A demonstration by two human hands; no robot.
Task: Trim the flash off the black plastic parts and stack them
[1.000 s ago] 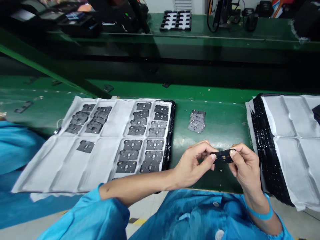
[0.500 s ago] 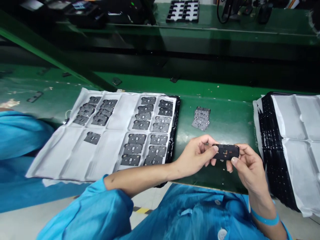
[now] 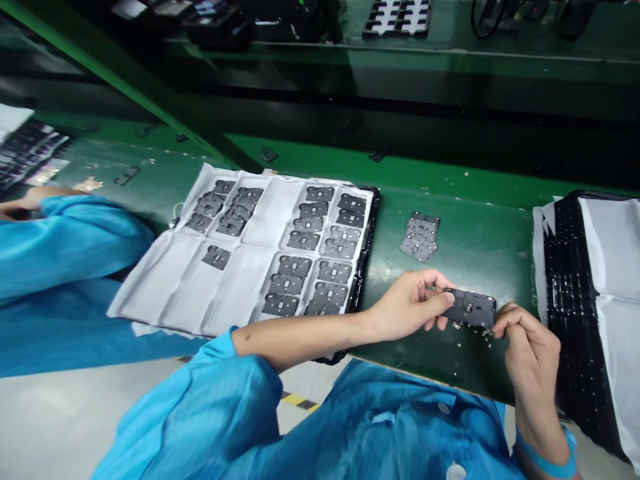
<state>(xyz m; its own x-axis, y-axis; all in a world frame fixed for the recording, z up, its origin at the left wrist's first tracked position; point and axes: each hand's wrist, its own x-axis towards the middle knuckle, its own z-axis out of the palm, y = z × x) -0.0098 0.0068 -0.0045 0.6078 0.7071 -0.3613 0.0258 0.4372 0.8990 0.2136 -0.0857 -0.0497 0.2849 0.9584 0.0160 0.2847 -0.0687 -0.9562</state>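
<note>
My left hand (image 3: 407,305) pinches the left end of a small black flat part (image 3: 470,309) and holds it just above the green bench (image 3: 475,220). My right hand (image 3: 530,347) is curled at the part's right end, its fingertips against the edge. Tiny light specks lie on the bench under the part. A short stack of the same kind of grey parts (image 3: 419,237) lies on the bench beyond my hands. To the left, a black tray lined with white cloth (image 3: 165,293) holds several rows of dark parts (image 3: 310,263).
At the right edge stands a stack of black trays (image 3: 575,300) covered with white cloth. A blue-sleeved arm of another person (image 3: 65,240) lies at the left. Behind runs a dark conveyor channel, with another tray (image 3: 397,17) on the far bench.
The view has swung left and down. My right hand has slid from gripping the part's front to its right end, lower. My left hand still holds the part.
</note>
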